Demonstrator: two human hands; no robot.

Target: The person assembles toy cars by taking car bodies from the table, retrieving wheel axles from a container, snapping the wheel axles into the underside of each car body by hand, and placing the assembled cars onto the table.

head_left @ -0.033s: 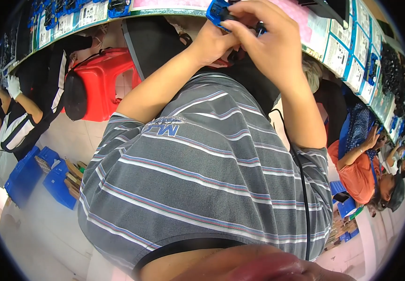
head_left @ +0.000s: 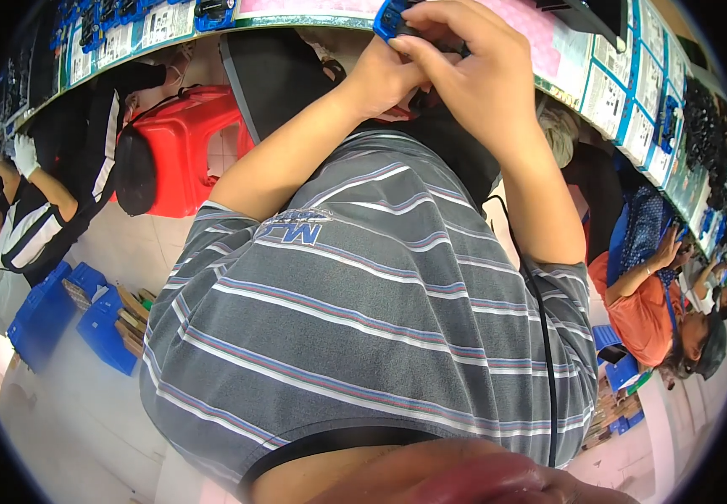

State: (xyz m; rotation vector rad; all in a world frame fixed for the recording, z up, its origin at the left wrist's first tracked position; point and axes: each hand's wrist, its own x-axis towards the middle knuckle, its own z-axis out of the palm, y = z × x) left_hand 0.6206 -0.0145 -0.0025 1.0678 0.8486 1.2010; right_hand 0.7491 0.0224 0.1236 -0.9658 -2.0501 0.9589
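Observation:
At the top middle, over the edge of the workbench, I hold a small blue and black plastic part (head_left: 388, 20). My left hand (head_left: 383, 81) is closed round it from below, its fingers mostly hidden behind the part and my other hand. My right hand (head_left: 488, 71) is closed too, thumb and fingers pinched on the part's dark side. A small black piece shows between the right fingers, and I cannot make out its shape. The part's upper end is cut off by the frame's edge.
The workbench (head_left: 565, 63) curves across the top, with a pink mat, printed sheets and blue parts. A black device (head_left: 586, 18) stands on it. Left are a red stool (head_left: 170, 160), blue crates (head_left: 99, 328) and a gloved co-worker. Another co-worker in orange sits right. A black cable hangs by my right arm.
My right hand has shifted slightly left and its fingers sit closer over the part. The blue part has tilted a little. My left hand stays nearly in place.

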